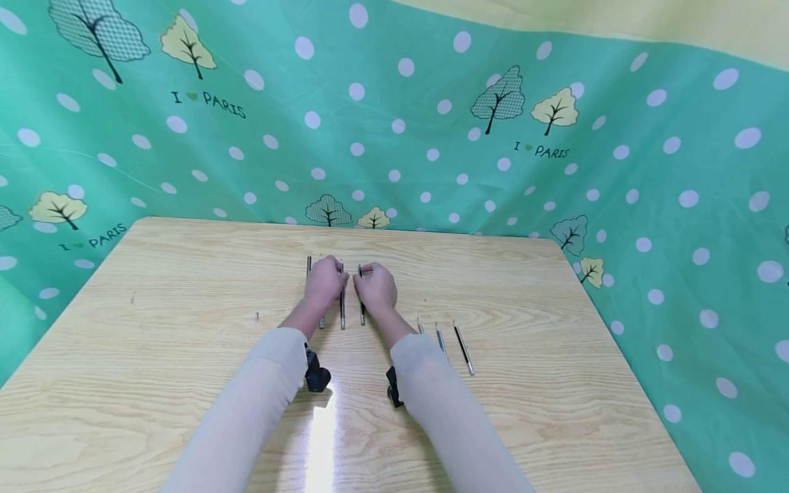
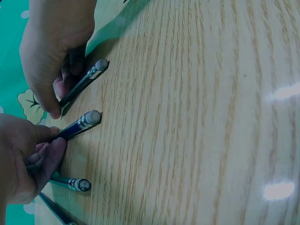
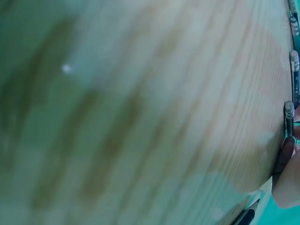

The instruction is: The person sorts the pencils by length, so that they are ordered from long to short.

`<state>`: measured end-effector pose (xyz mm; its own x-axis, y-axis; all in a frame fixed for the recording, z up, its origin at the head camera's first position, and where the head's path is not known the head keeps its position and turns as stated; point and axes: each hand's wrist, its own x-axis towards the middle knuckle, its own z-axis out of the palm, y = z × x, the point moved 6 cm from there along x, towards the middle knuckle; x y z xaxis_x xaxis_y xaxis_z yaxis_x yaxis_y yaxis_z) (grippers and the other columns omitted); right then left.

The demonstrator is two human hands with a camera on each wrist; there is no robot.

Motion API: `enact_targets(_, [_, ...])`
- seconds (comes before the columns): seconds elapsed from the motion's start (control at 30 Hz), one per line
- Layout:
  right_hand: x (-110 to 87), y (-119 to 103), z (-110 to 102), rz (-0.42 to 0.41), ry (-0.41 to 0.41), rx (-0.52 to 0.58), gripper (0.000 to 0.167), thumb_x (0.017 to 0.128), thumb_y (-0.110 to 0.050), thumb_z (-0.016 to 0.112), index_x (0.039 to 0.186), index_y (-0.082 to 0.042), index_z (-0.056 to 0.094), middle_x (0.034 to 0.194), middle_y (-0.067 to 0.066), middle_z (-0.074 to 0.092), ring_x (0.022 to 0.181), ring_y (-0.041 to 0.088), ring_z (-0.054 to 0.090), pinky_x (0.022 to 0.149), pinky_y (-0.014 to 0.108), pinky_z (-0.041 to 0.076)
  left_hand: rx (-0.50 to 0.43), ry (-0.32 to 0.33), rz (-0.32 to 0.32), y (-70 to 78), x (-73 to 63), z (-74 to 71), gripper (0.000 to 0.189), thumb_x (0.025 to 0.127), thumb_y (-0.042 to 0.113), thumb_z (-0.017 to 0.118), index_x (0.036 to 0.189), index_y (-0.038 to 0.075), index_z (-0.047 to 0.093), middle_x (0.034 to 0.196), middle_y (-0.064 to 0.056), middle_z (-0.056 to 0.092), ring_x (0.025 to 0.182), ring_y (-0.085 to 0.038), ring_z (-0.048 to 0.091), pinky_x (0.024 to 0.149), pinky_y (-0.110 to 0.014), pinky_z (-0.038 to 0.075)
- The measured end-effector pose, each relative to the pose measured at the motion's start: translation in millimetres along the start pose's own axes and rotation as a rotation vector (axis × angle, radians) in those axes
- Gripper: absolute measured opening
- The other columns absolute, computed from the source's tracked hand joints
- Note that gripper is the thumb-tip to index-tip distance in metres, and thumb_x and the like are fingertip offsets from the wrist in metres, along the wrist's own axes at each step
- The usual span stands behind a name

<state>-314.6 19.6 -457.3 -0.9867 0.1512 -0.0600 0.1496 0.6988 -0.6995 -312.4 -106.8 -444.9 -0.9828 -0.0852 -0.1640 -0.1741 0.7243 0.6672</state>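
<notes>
Near the middle of the table my left hand pinches a dark pencil by its far part, the eraser end pointing back toward me. Just to the right, my right hand pinches another dark pencil, roughly parallel to the first with a small gap between. In the left wrist view, thumb and fingertips of the left hand close around the pencil, and the right hand grips its pencil above it. The right wrist view catches the right hand at the edge, beside the pencil's eraser end.
Two more pencils lie left of and under the left hand, a green one and a dark one. Right of the right forearm lie three pencils, the outermost black. A small bit lies on the wooden table. Dotted cloth hangs behind.
</notes>
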Motion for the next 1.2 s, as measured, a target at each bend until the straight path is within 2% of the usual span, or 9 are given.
enact_targets(0.53, [0.3,-3.5,-1.4,-0.017,0.008,-0.04,0.02,0.084,-0.029,0.067,0.102,-0.019,0.067,0.091,-0.001,0.071,0.076,0.014,0.064,0.057,0.025,0.046,0.003,0.003,0.009,-0.8,3.1,1.2,0.029,0.093,0.017,0.055,0.116,-0.001,0.054,0.105,-0.016,0.063,0.07,-0.019,0.062,0.057,-0.024,0.051])
enact_targets(0.8, [0.9,-5.2,-4.3,-0.021,0.002,-0.012,0.019,0.085,-0.027,0.066,0.102,-0.019,0.067,0.091,-0.001,0.071,0.077,0.014,0.064,0.06,0.026,0.048,0.058,0.013,0.028,1.4,4.1,-0.2,0.027,0.093,0.017,0.055,0.112,-0.002,0.054,0.103,-0.016,0.063,0.079,-0.022,0.06,0.063,-0.027,0.051])
enact_targets(0.97, [2.2,-4.3,-4.2,-0.014,-0.017,0.023,0.02,0.086,-0.027,0.065,0.103,-0.018,0.066,0.091,0.001,0.071,0.077,0.015,0.065,0.063,0.027,0.049,0.05,0.008,0.024,1.0,3.4,-0.4,0.027,0.093,0.015,0.054,0.113,-0.003,0.055,0.107,-0.018,0.063,0.083,-0.024,0.061,0.067,-0.029,0.052])
enact_targets(1.13, [4.6,-2.2,-4.5,-0.013,-0.021,0.054,0.019,0.086,-0.028,0.065,0.101,-0.017,0.067,0.091,0.001,0.071,0.077,0.015,0.065,0.064,0.026,0.05,0.05,0.014,0.028,1.0,1.5,-1.7,0.027,0.092,0.014,0.055,0.112,-0.005,0.056,0.107,-0.019,0.063,0.082,-0.024,0.061,0.065,-0.029,0.052])
enact_targets(1.2, [5.2,-1.3,-5.2,-0.012,-0.022,0.059,0.019,0.086,-0.029,0.066,0.1,-0.017,0.067,0.091,0.001,0.07,0.076,0.014,0.064,0.063,0.026,0.049,0.053,0.018,0.034,0.9,1.2,-1.5,0.028,0.092,0.014,0.055,0.113,-0.004,0.056,0.109,-0.019,0.063,0.085,-0.025,0.062,0.069,-0.031,0.053])
